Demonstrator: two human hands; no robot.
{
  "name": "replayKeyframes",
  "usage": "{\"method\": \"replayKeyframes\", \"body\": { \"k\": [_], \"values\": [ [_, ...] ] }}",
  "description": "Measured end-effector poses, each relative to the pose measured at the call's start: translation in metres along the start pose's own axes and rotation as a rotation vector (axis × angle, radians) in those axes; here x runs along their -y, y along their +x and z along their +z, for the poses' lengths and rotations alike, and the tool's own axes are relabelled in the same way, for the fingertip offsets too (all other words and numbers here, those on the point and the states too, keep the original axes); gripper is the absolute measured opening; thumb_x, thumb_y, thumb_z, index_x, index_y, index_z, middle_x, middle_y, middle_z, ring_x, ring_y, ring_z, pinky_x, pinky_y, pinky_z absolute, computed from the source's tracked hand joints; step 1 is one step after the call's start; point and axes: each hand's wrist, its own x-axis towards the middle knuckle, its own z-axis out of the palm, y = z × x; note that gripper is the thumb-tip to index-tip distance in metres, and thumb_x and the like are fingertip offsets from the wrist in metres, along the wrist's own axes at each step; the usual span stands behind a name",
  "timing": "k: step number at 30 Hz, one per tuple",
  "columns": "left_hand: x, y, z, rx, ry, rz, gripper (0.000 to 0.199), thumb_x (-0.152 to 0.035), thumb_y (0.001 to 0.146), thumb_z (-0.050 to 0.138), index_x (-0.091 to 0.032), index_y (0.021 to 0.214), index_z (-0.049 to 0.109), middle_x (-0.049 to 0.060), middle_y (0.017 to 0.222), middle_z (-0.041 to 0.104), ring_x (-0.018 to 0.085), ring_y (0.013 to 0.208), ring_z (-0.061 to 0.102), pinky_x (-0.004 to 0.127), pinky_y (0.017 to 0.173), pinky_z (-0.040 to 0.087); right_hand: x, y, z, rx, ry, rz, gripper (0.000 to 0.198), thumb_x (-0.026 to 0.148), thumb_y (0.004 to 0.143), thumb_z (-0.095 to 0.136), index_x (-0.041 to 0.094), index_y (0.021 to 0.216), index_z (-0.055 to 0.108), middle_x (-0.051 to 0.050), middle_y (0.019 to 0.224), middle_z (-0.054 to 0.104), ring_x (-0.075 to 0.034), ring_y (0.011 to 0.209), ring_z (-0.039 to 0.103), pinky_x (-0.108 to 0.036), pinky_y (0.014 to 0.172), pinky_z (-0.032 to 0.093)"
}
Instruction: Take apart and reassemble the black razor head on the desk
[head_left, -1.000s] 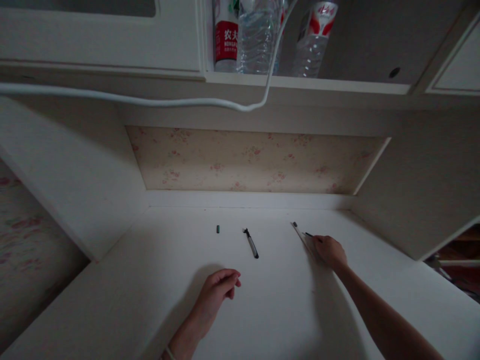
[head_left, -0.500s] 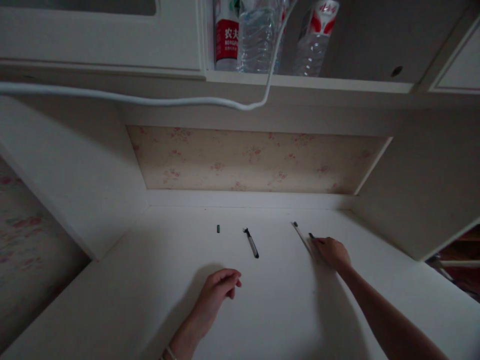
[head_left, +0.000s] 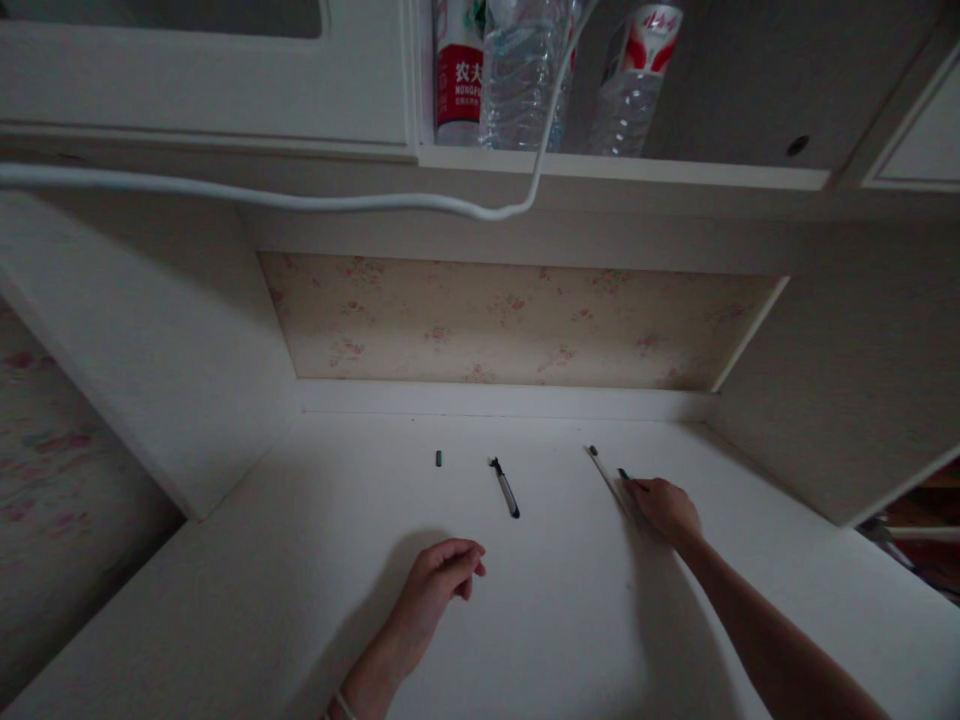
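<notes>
Right hand (head_left: 666, 508) covers most of the dark pen (head_left: 623, 474), only the tip pokes out, so the grip's unclear. That little dark bit (head_left: 439, 458) on the counter (head_left: 555, 620) is too tiny to identify. Bottles (head_left: 525, 70) up top get cropped by the frame.

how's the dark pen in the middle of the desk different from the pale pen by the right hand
The dark pen is black and lies alone, with neither hand touching it. The pale pen is light with a dark tip and runs right up to the right hand, which also grips a thin dark item. The dark pen looks shorter. Both lie flat on the white desk, slanted the same way.
</notes>
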Motion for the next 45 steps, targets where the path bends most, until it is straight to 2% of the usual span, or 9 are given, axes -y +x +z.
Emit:
{"method": "replayKeyframes", "body": {
  "k": [17, 28, 34, 40, 45],
  "values": [
    [-0.002, 0.000, 0.001, -0.001, 0.017, -0.007, 0.027, -0.038, 0.073, 0.065, -0.014, 0.082, 0.069, 0.005, 0.074, 0.062, 0.011, 0.057, 0.044, 0.025, 0.057, 0.033, -0.001, -0.002, 0.002, -0.006, 0.003, -0.003, 0.041, 0.046, 0.090, 0.040, 0.027, 0.111, 0.068, -0.012, 0.091, 0.071, -0.030, 0.085, 0.066, -0.033, 0.064, 0.047],
    [-0.001, -0.001, 0.001, 0.006, 0.003, 0.000, 0.024, -0.034, 0.076, 0.063, -0.012, 0.083, 0.068, 0.006, 0.075, 0.061, 0.011, 0.058, 0.044, 0.025, 0.057, 0.033, -0.002, -0.003, 0.004, -0.035, 0.044, 0.002, 0.039, 0.046, 0.087, 0.043, 0.026, 0.105, 0.071, -0.012, 0.090, 0.071, -0.031, 0.084, 0.066, -0.033, 0.064, 0.046],
    [-0.001, -0.001, 0.001, 0.006, 0.007, -0.001, 0.024, -0.034, 0.076, 0.063, -0.012, 0.085, 0.068, 0.006, 0.076, 0.062, 0.010, 0.058, 0.044, 0.024, 0.058, 0.032, 0.001, -0.008, -0.002, -0.097, 0.137, 0.013, 0.037, 0.045, 0.084, 0.046, 0.025, 0.098, 0.074, -0.011, 0.091, 0.072, -0.031, 0.086, 0.065, -0.032, 0.066, 0.044],
    [-0.001, 0.001, 0.002, -0.003, 0.048, -0.009, 0.024, -0.033, 0.076, 0.062, -0.012, 0.084, 0.068, 0.005, 0.075, 0.063, 0.010, 0.058, 0.045, 0.024, 0.057, 0.032, 0.027, -0.024, -0.014, -0.232, 0.329, 0.049, 0.057, 0.055, 0.084, 0.037, 0.013, 0.104, 0.070, -0.016, 0.099, 0.069, -0.033, 0.091, 0.063, -0.035, 0.072, 0.044],
    [0.002, 0.003, 0.000, -0.009, 0.038, -0.028, 0.026, -0.034, 0.073, 0.065, -0.011, 0.085, 0.068, 0.005, 0.074, 0.062, 0.010, 0.056, 0.045, 0.024, 0.055, 0.033, 0.081, -0.043, -0.016, -0.182, 0.516, -0.122, 0.053, 0.055, 0.084, 0.038, 0.015, 0.101, 0.069, -0.010, 0.089, 0.072, -0.025, 0.079, 0.065, -0.029, 0.069, 0.047]
  ]
}}
